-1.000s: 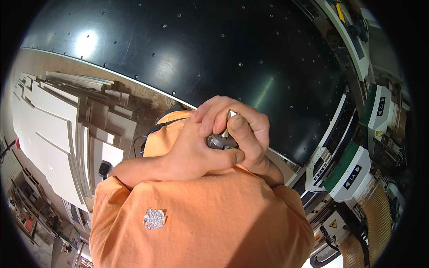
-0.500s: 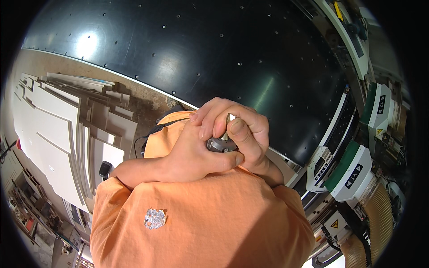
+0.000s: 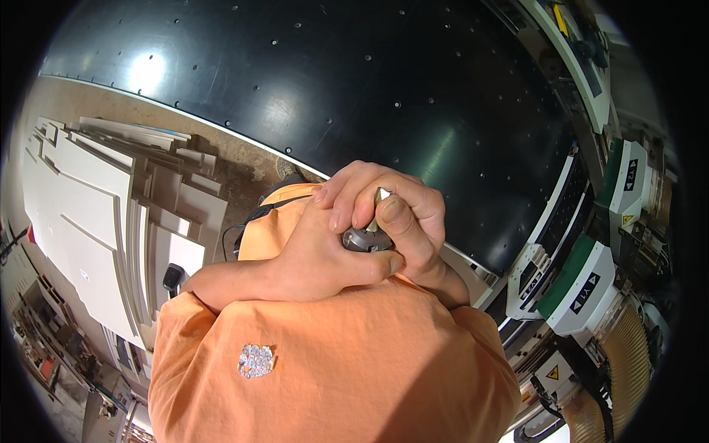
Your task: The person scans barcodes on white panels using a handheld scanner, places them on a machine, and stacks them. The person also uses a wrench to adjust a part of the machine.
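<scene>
Head view: both hands meet at chest height, left hand (image 3: 310, 258) and right hand (image 3: 399, 214) clamped together around a small grey tool (image 3: 363, 239), its pale tip pointing up between the right fingers (image 3: 391, 210).

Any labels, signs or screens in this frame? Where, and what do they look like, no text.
Black rectangular label with white marks, on the white-and-green machine housing, right edge.
Second black label with white arrows, on the housing block below it.
Small yellow warning sticker, under the upper label.
Yellow triangle warning sign on white, lower right.
No screens or packages seen.
</scene>
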Available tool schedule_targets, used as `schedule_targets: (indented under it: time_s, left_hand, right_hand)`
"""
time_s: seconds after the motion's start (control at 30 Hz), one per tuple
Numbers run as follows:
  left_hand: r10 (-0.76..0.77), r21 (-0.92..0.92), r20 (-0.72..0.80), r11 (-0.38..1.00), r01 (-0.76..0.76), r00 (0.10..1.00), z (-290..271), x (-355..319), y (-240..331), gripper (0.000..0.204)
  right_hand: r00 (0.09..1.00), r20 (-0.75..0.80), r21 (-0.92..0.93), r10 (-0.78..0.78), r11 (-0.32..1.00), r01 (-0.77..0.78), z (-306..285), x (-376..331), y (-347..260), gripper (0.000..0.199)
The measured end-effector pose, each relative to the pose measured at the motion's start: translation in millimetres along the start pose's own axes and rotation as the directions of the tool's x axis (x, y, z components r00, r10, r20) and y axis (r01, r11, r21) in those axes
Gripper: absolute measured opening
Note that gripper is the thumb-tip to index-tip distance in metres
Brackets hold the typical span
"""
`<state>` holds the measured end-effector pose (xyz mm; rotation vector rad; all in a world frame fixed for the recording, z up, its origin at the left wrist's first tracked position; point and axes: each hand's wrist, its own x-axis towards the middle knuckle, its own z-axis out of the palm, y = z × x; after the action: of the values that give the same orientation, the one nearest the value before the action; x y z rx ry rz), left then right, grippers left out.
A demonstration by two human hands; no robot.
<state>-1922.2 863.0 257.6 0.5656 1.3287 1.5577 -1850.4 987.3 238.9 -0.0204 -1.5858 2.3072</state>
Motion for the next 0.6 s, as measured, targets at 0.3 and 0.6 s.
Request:
schedule_targets:
  time_s: [0.3,0.6]
  left_hand:
    - [0.017,0.029,0.018,0.999,-0.017,1.0,2.4,-1.2,-1.4,0.046]
    - [0.012,0.07,0.048,0.997,-0.015,0.999,7.1,-2.6,-1.2,0.053]
  right_hand:
    - [1.0,-0.005,0.024,0.017,1.0,-0.017,0.1,-3.9,-3.7,0.042]
    - [1.0,-0.006,0.049,0.002,0.999,-0.001,-2.7,-8.4,-4.0,0.043]
